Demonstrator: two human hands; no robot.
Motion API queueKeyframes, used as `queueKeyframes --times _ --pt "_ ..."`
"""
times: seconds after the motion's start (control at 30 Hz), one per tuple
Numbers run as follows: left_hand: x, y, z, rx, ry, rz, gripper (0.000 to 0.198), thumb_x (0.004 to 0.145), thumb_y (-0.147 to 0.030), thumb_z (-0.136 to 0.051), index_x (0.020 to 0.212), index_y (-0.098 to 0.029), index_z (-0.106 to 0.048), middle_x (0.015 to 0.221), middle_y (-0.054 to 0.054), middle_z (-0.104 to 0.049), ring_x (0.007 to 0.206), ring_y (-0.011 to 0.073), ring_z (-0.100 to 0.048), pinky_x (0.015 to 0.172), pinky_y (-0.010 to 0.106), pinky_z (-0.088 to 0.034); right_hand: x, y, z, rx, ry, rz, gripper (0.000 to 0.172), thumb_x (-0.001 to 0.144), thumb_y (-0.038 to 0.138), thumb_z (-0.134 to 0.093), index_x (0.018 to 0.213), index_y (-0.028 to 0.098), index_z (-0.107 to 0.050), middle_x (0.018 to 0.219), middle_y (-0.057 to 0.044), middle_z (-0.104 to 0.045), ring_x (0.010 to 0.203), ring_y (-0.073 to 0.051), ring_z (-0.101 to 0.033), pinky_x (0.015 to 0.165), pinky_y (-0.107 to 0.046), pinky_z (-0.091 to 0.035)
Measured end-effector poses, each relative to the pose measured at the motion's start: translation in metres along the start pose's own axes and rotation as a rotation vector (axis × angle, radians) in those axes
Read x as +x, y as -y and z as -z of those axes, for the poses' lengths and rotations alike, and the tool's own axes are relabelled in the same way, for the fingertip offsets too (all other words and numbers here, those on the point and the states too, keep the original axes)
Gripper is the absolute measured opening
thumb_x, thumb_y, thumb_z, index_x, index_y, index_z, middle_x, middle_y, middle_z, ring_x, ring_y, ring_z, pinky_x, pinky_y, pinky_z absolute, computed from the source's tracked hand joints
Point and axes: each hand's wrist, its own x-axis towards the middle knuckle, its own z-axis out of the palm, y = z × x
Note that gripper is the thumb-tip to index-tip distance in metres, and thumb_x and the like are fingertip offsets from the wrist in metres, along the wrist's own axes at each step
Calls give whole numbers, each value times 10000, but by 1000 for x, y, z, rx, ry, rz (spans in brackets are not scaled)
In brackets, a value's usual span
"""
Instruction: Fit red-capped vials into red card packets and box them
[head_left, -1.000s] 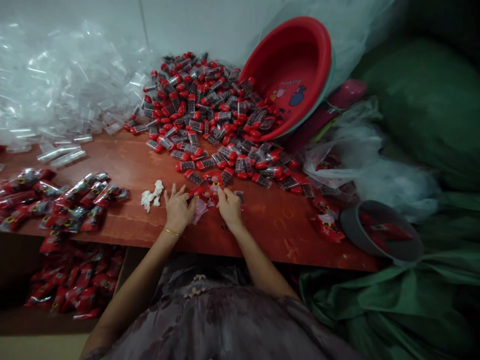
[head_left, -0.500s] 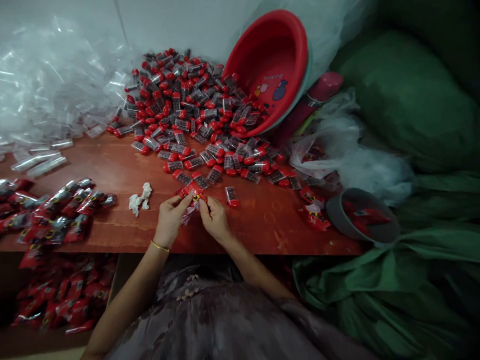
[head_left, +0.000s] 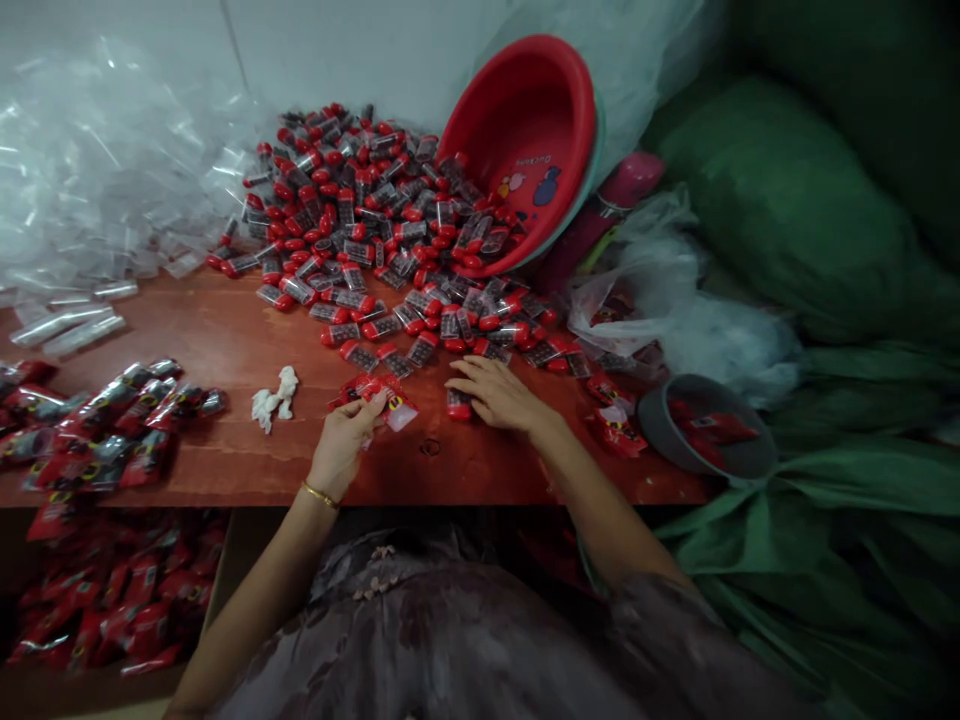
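My left hand [head_left: 343,440], with a gold bangle at the wrist, pinches a small red printed plastic packet [head_left: 397,402] with a pale see-through end. My right hand [head_left: 501,395] is open, fingers apart, over a small clear case with a red cap [head_left: 458,406]. The case lies on the table, partly covered by that hand; whether the fingers touch it I cannot tell. Just behind both hands spreads a big heap of similar red-capped cases [head_left: 352,220] with dark contents. A thin dark ring [head_left: 430,447] lies between the hands.
Red packets [head_left: 124,420] lie at left, with more in a box below. Clear plastic sleeves [head_left: 97,200] pile behind them. A crumpled white scrap [head_left: 275,400] is left of my hands. At right are a tipped red basin [head_left: 574,100], a grey bowl [head_left: 649,425] and green sacks [head_left: 787,200].
My right hand has let go of the red packet and moved right to the single case. My left hand still holds the packet. The view has shifted slightly.
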Motion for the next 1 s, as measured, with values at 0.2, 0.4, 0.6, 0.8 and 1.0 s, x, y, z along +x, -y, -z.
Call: queueKeyframes --times 0.2,0.4,0.6,0.8,1.0 --pt "-5 1 3 -90 51 119 422 468 -397 -848 749 -140 -665 708 31 -700 616 126 -630 595 236 -481 -17 32 -11 285 -167 -98 237 889 313 -479 1026 182 -622 1007 -99 -668 962 -234 -581 879 -400 -415" --pt "-11 0 -3 -69 61 32 368 474 -403 -843 655 -136 -665 577 -6 -641 534 95 -576 572 215 -450 -44 88 -9 1082 -152 -261 293 860 428 -445 821 172 -582 573 24 -542 432 -87 -473 450 -209 -389" --pt "-14 6 -6 84 63 -155 363 534 -447 -799 689 -132 -710 631 -1 -666 574 89 -546 621 216 -444 -36 106 0 1259 -78 -383 262 753 414 -539 688 162 -562 492 53 -485 376 -58 -429 368 -165 -314" --pt "-16 6 0 230 101 -264 330 664 -436 -719 798 -135 -736 750 24 -703 669 118 -583 683 227 -459 -29 110 0 1277 -73 -430 226 721 373 -550 626 168 -548 456 65 -471 346 -49 -406 351 -160 -288" --pt "-20 9 -7 104 101 -228 348 630 -449 -739 799 -145 -722 738 17 -693 624 104 -572 643 222 -469 -24 118 -7 1323 -189 -500 252 733 416 -543 637 184 -516 442 77 -441 337 -56 -399 354 -172 -293"
